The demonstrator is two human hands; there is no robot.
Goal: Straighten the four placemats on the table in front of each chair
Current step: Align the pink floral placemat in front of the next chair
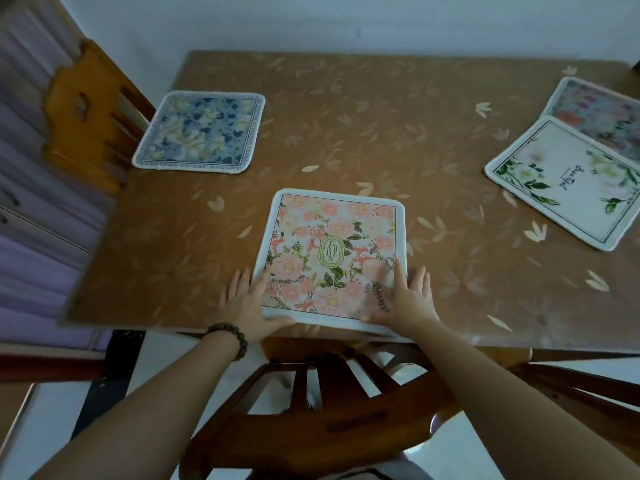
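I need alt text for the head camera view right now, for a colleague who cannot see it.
Both hands, left hand and right hand, press flat on the near corners of the pink floral placemat at the near edge of the brown table. A blue placemat lies far left by a chair; a white placemat overlaps a fourth placemat at right.

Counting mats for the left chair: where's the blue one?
The blue mat lies at the table's far left, beside the left chair, clear of the pink mat.
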